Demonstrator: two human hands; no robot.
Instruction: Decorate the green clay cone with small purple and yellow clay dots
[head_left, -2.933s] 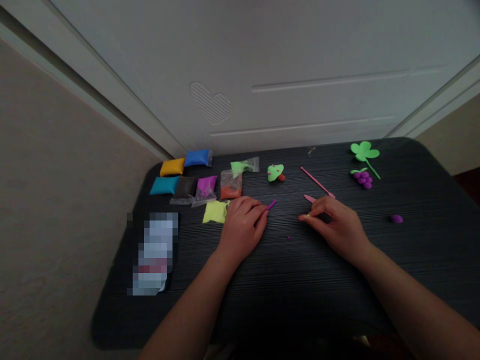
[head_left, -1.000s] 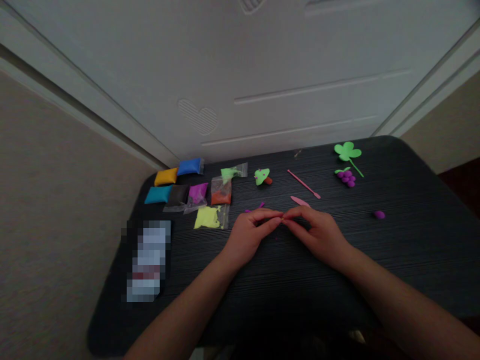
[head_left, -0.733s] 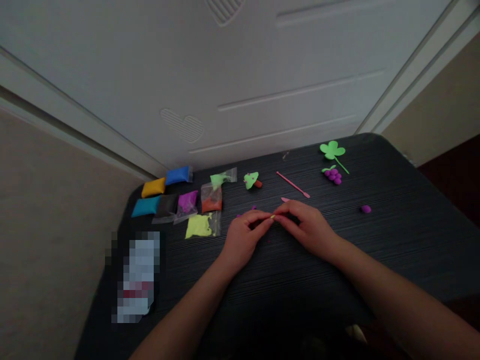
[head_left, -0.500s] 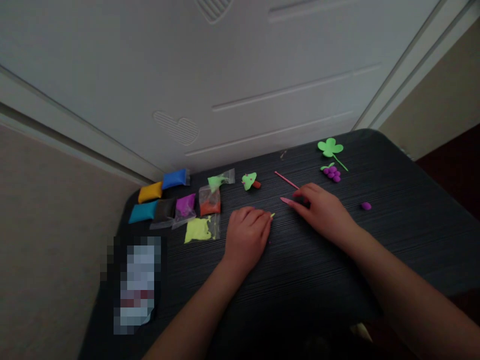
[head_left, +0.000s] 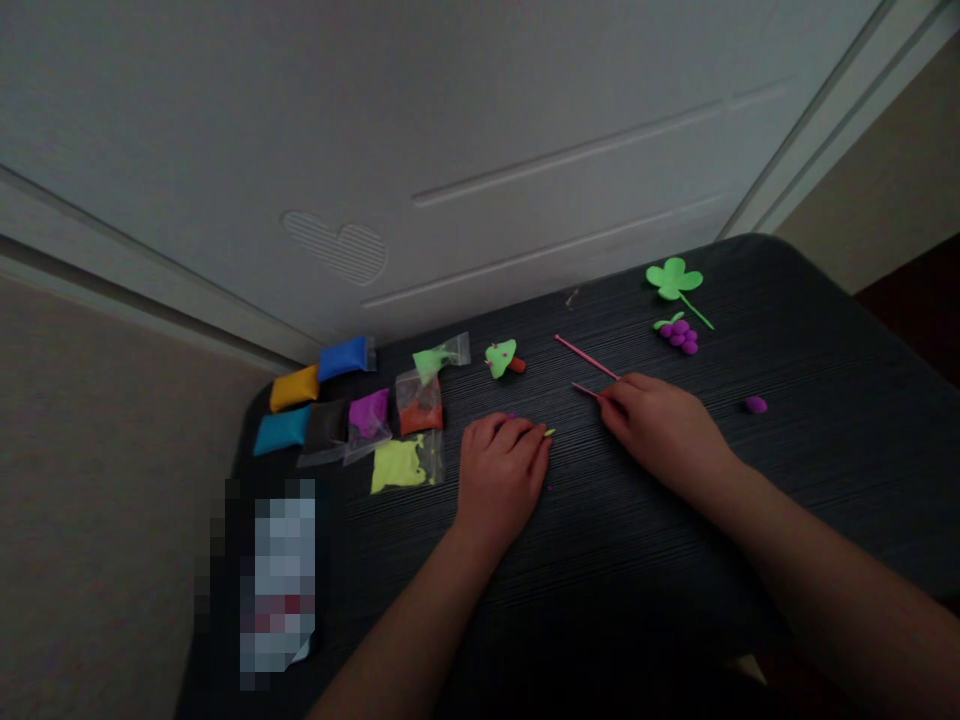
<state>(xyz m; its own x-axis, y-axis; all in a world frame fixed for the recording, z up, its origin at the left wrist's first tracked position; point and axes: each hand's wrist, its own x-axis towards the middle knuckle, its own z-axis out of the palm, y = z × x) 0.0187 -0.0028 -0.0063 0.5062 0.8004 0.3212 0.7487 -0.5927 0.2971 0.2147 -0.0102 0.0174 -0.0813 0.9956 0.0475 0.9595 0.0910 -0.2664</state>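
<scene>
My left hand (head_left: 501, 465) rests low over the dark table with its fingers closed. From its fingertips sticks a small yellow-green piece of clay (head_left: 550, 433), and a trace of purple shows behind the knuckles. To the right, my right hand (head_left: 660, 418) pinches a thin pink modelling tool (head_left: 584, 388) whose tip points left. A second pink stick tool (head_left: 583, 353) with a rounded end lies just beyond, its near end touching or hidden by the right fingers. A tiny purple crumb (head_left: 550, 489) is beside the left hand.
Bags of coloured clay, among them a yellow-green bag (head_left: 397, 464) and a blue bag (head_left: 345, 358), lie at left. A green-topped clay tree (head_left: 501, 358) stands mid-back. Clay grapes (head_left: 679, 336), a green clover (head_left: 674, 279) and a purple lump (head_left: 755, 404) are right. A white door (head_left: 480, 120) borders the table.
My right hand has shifted slightly right and turned the pink tool so its thin edge shows. The left hand keeps its hold on the yellow-green clay. The camera view has moved a little.
</scene>
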